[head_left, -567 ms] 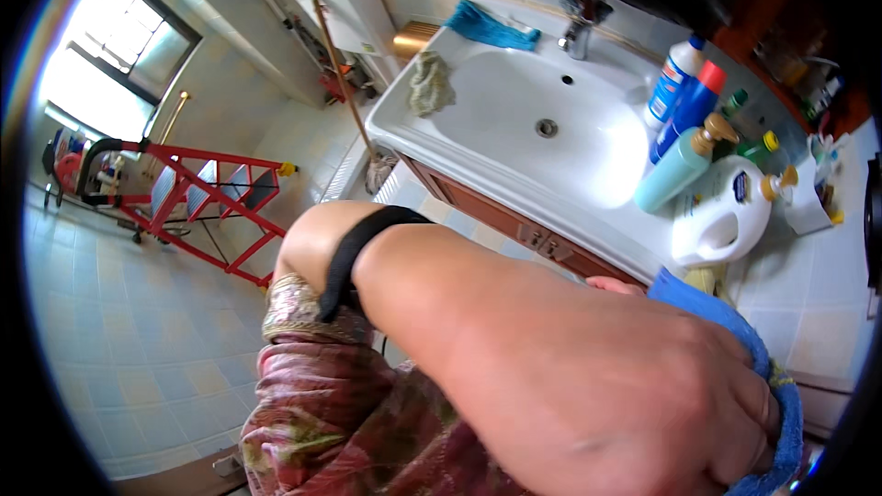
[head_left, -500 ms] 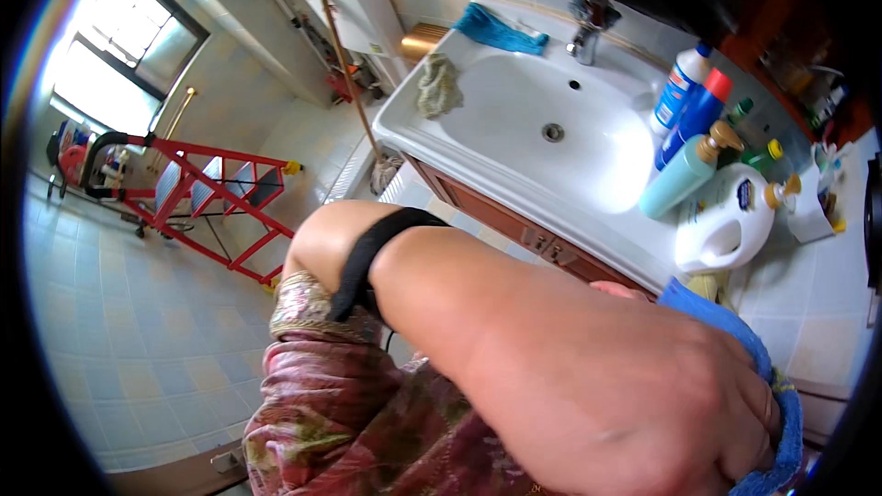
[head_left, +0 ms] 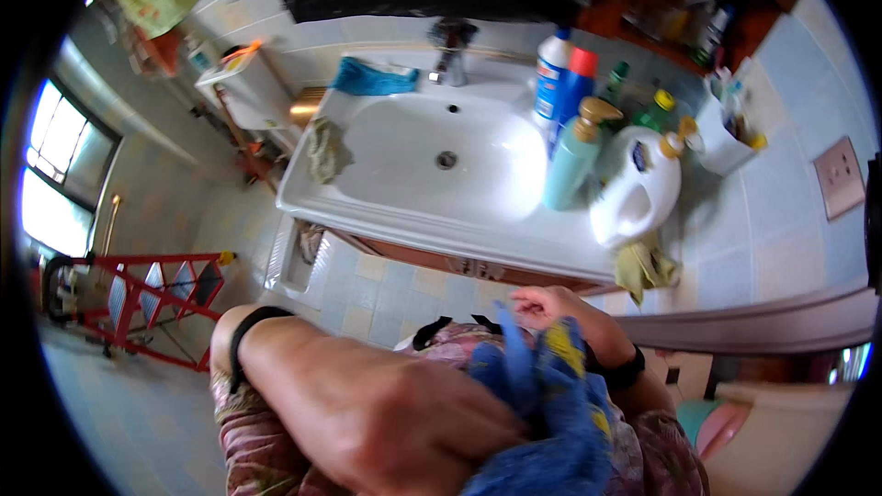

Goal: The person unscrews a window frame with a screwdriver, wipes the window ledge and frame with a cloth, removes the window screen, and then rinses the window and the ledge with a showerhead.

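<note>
In the head view, the left hand [head_left: 395, 415] holds a blue cloth [head_left: 556, 445] with yellow marks in front of the body; its fingers look closed around the folds, the tips hidden. The right hand [head_left: 560, 312] is just beyond the cloth, but whether its fingers pinch anything I cannot tell. A swinging loose end could topple the 2 containers near the sink's [head_left: 432, 222] front right, a pump bottle [head_left: 571, 165] and a white jug [head_left: 634, 188]; a slack grip could drop the cloth.

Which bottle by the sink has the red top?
The tall blue bottle between the blue-capped white bottle and the pale teal pump bottle. Only its cap is red; no other bottle there has a red top.
</note>
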### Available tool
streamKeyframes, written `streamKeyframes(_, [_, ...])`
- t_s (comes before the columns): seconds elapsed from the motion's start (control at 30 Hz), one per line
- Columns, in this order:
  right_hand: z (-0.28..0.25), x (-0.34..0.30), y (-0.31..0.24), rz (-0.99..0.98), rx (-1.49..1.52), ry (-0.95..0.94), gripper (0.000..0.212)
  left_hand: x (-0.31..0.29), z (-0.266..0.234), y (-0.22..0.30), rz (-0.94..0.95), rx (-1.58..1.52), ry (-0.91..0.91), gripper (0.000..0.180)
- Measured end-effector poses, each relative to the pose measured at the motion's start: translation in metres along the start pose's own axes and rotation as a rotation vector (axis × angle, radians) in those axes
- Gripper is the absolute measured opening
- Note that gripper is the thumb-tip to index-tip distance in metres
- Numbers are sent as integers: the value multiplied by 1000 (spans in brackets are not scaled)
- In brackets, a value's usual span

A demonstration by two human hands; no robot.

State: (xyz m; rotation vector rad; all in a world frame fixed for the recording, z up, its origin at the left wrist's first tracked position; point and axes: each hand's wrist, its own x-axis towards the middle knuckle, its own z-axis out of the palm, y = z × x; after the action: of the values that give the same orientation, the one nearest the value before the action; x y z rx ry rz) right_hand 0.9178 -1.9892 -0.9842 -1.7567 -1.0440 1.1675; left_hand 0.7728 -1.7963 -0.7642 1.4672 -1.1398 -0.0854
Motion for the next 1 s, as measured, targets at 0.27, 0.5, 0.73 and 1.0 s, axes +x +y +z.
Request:
streamKeyframes(0.27, [-9, -2, -22, -105, 66, -96, 45, -23, -5, 2, -74, 139, 183, 18])
streamKeyframes(0.5, [-26, -25, -49, -388, 680, -164, 66, -14, -7, -27, -116, 94, 364, 13])
streamKeyframes(0.73, [-27, -42, -7, -119, 788, 415, 55, -11, -17, -77, -448, 427, 493, 15])
streamKeyframes(1.0, [-70, -9, -6, -163, -660, 699, 50, -123, 20, -81, -953, 742, 776, 31])
